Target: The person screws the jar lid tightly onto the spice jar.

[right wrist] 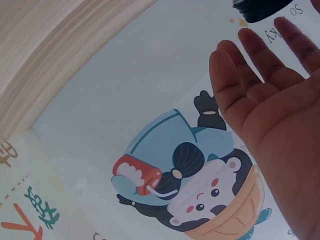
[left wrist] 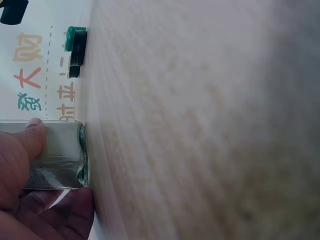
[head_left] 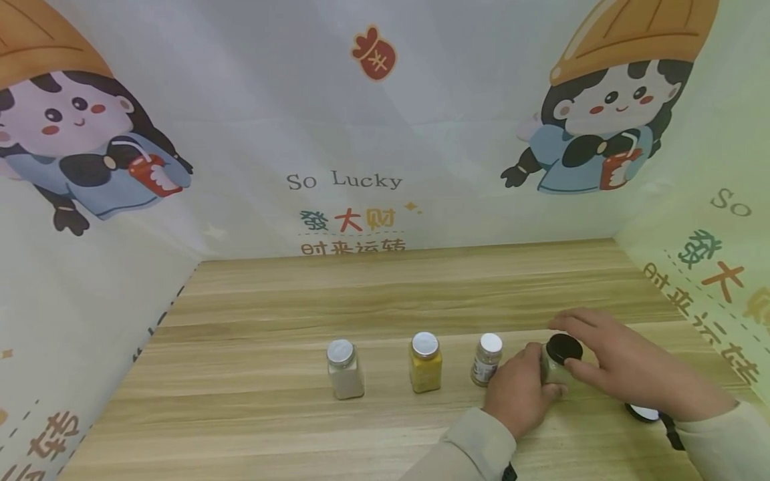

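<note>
A square clear glass jar (left wrist: 62, 142) with pale contents stands on the table, gripped by my left hand (head_left: 519, 393) with the thumb along its side. Its black lid (head_left: 564, 349) is on top. My right hand (head_left: 628, 364) hovers around that lid with the fingers spread; the thumb tip overlaps the lid's edge in the head view. In the right wrist view, the fingertips of the right hand (right wrist: 272, 100) are spread just below the dark lid (right wrist: 262, 9). Just left of my left hand is a small bottle (head_left: 486, 361) with a white cap and a printed label.
A yellow-filled jar (head_left: 425, 364) and a pale-filled jar (head_left: 345, 371), both silver-lidded, stand in a row to the left. A black-rimmed round white piece (head_left: 644, 412) lies beneath the right wrist. In the left wrist view, a green and black piece (left wrist: 76, 47) lies beyond the jar. Printed cloth walls surround the table.
</note>
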`<state>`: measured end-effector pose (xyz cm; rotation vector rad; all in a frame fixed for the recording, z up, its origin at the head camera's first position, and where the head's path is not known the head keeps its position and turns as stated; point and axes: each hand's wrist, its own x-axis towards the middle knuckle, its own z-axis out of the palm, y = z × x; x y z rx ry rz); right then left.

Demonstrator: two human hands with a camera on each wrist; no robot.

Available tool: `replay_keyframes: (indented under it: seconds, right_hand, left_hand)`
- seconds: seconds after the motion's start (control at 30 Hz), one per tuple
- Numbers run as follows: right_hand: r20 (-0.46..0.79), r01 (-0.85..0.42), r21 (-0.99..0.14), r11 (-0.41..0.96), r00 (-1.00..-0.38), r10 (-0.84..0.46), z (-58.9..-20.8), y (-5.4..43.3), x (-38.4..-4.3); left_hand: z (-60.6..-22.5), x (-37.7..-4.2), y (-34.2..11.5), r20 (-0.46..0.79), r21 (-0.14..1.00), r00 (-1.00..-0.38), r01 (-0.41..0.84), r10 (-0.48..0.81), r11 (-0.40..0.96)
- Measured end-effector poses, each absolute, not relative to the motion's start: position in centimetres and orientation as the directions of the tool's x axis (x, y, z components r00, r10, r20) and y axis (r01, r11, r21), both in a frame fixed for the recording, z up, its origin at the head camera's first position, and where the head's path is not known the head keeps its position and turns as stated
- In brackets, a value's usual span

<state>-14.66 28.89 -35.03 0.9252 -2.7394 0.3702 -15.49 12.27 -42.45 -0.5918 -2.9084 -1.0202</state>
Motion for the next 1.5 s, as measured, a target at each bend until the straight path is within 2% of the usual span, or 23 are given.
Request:
replay_keyframes:
  seconds: [0.4,0.67,0.97,1.3,1.5]
  right_hand:
    - [0.306,-0.678,-0.156,0.718,-0.725,-0.618,-35.18,28.83,-14.95]
    - [0.248,-0.605,-0.191,0.773,-0.792,-0.558,-34.85,28.80,-14.90]
    - [0.248,-0.590,-0.201,0.782,-0.803,-0.542,-34.74,28.86,-14.60]
    - [0.313,-0.685,-0.165,0.710,-0.719,-0.621,-35.31,28.99,-14.83]
    - [0.273,-0.622,-0.169,0.765,-0.775,-0.570,-35.23,28.85,-14.96]
  left_hand:
    - [-42.55,-15.50,12.45,0.108,0.584,-0.937,0.330,0.332,0.742]
    - [-42.59,-15.54,12.37,0.104,0.601,-0.936,0.327,0.335,0.729]
    - [-42.72,-15.54,12.42,0.119,0.588,-0.935,0.337,0.334,0.735]
    - [-42.65,-15.41,12.40,0.115,0.582,-0.934,0.339,0.339,0.739]
    - [-42.70,-15.42,12.38,0.115,0.586,-0.934,0.339,0.338,0.736]
